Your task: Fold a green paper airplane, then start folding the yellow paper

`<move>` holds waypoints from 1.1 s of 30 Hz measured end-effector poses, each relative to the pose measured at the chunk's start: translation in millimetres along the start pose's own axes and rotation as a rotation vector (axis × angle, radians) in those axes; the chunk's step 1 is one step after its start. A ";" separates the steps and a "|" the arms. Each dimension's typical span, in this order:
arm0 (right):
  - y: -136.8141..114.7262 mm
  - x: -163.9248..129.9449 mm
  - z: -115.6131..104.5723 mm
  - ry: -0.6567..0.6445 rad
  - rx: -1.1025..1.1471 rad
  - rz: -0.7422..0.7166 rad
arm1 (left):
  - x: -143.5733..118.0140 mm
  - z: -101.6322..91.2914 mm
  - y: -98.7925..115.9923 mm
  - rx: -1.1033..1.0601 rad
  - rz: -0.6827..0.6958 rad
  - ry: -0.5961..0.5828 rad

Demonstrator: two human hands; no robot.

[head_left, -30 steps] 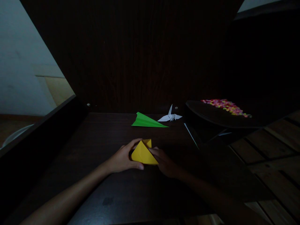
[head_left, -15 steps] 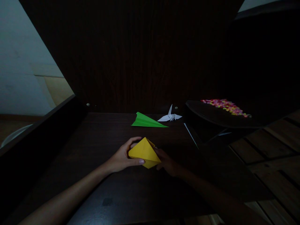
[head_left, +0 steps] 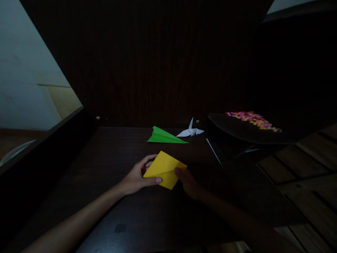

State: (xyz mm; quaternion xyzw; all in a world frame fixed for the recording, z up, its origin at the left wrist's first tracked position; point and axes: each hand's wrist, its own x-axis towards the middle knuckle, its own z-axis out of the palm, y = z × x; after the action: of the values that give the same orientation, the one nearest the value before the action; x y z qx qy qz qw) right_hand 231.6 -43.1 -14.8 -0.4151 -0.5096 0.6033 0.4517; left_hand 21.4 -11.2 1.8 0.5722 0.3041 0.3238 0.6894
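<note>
Hands, left hand (head_left: 137, 177) and right hand (head_left: 188, 182), grasp the folded yellow paper (head_left: 165, 169) near the table's (head_left: 118, 151) front edge; dim light risks misaligned creases.

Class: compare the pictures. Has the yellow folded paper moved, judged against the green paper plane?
Yes. The yellow folded paper, held by both hands, has opened and spread rightward; the green paper plane stayed put.
</note>
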 end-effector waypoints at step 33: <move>-13.7 7.0 2.3 0.104 -0.622 -0.464 | 1.4 2.9 2.1 -0.250 -0.173 0.094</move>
State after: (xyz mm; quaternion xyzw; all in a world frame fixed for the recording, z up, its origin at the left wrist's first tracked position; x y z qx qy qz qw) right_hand 229.2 -35.8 -1.2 -0.4361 -0.7249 0.2798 0.4540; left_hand 24.3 -11.5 4.2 0.4380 0.3413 0.3250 0.7655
